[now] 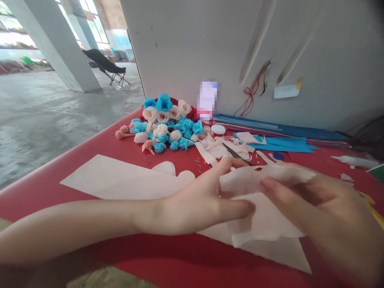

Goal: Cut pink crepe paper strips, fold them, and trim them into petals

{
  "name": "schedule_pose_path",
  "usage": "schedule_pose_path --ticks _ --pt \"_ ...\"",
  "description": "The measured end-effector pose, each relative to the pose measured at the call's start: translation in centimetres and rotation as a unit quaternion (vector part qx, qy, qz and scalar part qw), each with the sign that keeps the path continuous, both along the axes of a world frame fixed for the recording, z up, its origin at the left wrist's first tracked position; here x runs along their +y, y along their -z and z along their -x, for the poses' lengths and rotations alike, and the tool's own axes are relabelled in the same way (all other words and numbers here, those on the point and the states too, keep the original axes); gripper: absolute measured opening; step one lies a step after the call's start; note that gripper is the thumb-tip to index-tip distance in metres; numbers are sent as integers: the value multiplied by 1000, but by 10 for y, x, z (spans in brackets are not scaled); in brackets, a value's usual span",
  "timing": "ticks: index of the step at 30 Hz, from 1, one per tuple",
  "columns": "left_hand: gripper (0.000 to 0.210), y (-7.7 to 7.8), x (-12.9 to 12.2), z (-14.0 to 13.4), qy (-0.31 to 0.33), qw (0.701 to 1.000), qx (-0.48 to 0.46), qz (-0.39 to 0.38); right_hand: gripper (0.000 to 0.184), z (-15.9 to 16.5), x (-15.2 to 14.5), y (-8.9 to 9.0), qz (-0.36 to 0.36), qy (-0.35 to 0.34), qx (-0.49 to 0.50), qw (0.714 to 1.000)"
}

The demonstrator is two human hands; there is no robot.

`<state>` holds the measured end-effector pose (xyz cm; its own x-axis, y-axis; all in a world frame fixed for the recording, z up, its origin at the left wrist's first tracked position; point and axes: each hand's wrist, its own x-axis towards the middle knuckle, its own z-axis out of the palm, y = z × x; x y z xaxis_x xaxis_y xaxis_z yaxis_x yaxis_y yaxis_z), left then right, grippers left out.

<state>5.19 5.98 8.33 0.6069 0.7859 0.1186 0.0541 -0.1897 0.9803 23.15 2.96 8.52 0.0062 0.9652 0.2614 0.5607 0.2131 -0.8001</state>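
My left hand [198, 204] reaches in from the left, its thumb lying across a folded piece of cream crepe paper [273, 218]. The other fingers of that hand pass behind the paper and are mostly hidden. On the right, my right hand [324, 212] pinches the paper's upper edge between thumb and fingers. A longer cream paper strip [120, 180] lies flat on the red table [168, 256] and runs beneath both hands. Beyond my left wrist lie rounded cream paper petals [165, 167]. Scissors [235, 153] rest among the scraps just past my hands.
Blue, cream and pink paper flowers [171, 128] are heaped at the back left. Paper scraps [214, 148], blue paper strips [285, 144], a white oval object [218, 129] and a glue bottle [355, 161] lie farther back. A blurred-out phone-like screen [207, 100] leans against the pale panel [186, 48].
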Motion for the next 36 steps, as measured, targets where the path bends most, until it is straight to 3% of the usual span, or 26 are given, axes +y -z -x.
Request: schedule_pose_path --ticks 3,8,13,19,26,36 --pt "31 0 0 -1 30 995 -10 94 17 3 -2 0 8 -2 16 1000" --pt "33 -2 -4 -1 35 996 -14 84 14 5 -1 3 1 -6 19 1000" --pt "34 -9 -1 4 11 1000 17 -1 7 5 0 2 -34 -6 14 999" --pt "7 -10 10 5 -37 989 -36 -141 9 8 -2 1 -19 -12 29 999" --pt "7 -11 10 3 -35 984 3 -174 14 10 -3 1 -38 -15 3 999" --pt "3 -13 10 5 -32 984 -2 -177 5 7 -6 6 -70 6 -31 997"
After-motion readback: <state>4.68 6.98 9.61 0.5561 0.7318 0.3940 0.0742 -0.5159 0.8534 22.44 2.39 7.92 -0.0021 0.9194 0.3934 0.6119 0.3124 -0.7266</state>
